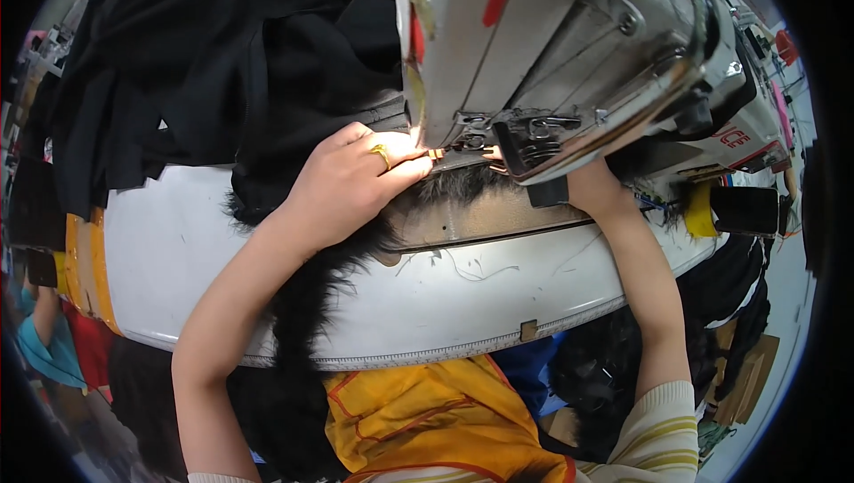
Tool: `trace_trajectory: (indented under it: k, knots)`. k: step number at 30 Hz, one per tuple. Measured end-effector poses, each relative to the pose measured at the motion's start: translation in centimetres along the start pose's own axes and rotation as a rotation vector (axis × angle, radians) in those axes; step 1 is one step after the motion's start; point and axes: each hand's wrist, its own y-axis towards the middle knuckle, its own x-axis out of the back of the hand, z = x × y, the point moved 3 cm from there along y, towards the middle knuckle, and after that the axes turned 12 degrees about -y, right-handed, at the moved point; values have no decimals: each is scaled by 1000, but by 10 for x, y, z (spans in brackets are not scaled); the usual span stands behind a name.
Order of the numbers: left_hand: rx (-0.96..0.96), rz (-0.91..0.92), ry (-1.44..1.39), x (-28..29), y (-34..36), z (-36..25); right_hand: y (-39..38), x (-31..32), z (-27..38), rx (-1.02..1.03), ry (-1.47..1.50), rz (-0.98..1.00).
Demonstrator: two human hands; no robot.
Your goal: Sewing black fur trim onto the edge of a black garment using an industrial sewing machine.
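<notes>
My left hand (351,185), with a gold-coloured ring, is closed at the left of the sewing machine's needle area. Its thumb and fingertips press together on the edge of black fur trim (307,305), which hangs down over the table's front edge. More of the fur passes under the lit presser foot (471,140). Reaching in from the right, my right hand (592,188) is largely hidden behind the sewing machine head (543,47). Only its fingertips show beside the needle area, close to the fur; their grip is hidden.
Black fabric (178,65) is heaped across the table's left and back. The white tabletop (205,278) has loose threads and a measuring tape (427,358) along its front edge. An orange cloth (427,416) covers my lap. Another person's arm (44,314) shows at the far left.
</notes>
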Motion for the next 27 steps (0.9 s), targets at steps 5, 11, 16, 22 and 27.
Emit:
trace_trajectory:
  k: [5,11,16,22,27]
  knots:
    - [7,14,11,-1,-1,0,-2,8,0,20,46,-23]
    - [-29,18,42,2,4,1,3,9,2,74,-51,-74]
    - [11,20,-14,-7,-6,4,2,13,4,52,-4,-72]
    - [-23,137,-53,6,8,17,33,22,50,38,-134,149]
    - [-252,98,94,30,10,-32,-12,49,79,217,-469,176]
